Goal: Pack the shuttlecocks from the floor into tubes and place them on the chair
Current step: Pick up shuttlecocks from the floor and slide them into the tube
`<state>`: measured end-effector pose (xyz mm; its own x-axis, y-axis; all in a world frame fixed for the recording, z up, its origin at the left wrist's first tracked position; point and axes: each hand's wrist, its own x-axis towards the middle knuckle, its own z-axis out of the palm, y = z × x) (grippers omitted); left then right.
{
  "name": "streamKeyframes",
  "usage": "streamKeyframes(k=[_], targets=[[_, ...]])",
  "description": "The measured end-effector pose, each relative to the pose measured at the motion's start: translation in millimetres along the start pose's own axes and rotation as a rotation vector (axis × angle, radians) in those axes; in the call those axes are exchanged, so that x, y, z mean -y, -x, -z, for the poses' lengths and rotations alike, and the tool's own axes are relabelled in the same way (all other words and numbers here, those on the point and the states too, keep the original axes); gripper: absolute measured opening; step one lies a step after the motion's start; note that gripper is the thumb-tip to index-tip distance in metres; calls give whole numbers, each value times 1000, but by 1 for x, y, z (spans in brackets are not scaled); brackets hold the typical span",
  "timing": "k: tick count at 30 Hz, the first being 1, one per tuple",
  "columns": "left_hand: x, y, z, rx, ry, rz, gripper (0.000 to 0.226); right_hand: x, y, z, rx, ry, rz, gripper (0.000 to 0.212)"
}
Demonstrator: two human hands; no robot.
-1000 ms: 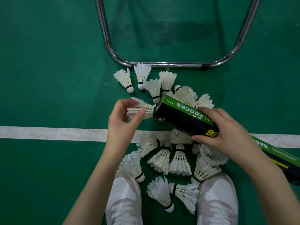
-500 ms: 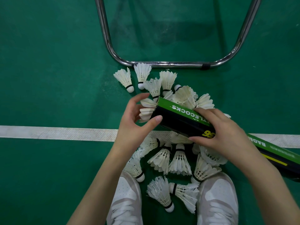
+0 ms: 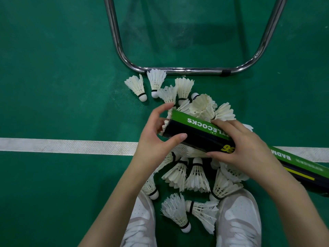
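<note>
A long black and green shuttlecock tube (image 3: 201,131) lies slanted above the pile, its mouth at the left. My right hand (image 3: 238,148) grips it around the middle. My left hand (image 3: 156,138) is at the tube's mouth, thumb against the black side, fingers curved over a shuttlecock (image 3: 165,124) whose feather ends still stick out of the opening. Several white feather shuttlecocks (image 3: 196,175) lie heaped on the green floor under the tube and between my shoes. Two more (image 3: 137,87) lie apart at the upper left of the heap.
The chrome tube frame of the chair (image 3: 178,70) rests on the floor just beyond the pile; its seat is out of view. A white court line (image 3: 67,146) crosses the green floor. My two white shoes (image 3: 238,218) stand at the bottom, against the heap.
My left hand has pushed the shuttlecock rightwards into the tube's mouth; only its feather tips now show. The tube has shifted slightly left. My right hand keeps its grip.
</note>
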<state>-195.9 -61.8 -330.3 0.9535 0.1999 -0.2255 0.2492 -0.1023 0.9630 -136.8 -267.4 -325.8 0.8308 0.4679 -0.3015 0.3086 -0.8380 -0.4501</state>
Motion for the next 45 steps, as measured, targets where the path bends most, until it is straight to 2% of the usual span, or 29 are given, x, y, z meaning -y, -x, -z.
streamKeyframes(k=[13, 26, 39, 45], targets=[[5, -1, 1, 105, 82, 28, 59, 1, 2, -1, -8, -6, 22, 78], [7, -1, 4, 55, -82, -2, 73, 2, 2, -1, 3, -6, 16, 77], [7, -3, 6, 222, 4, 8, 80, 5, 3, 0, 27, 22, 14, 78], [6, -2, 9, 180, 42, 45, 82, 6, 2, 0, 36, 35, 16, 78]])
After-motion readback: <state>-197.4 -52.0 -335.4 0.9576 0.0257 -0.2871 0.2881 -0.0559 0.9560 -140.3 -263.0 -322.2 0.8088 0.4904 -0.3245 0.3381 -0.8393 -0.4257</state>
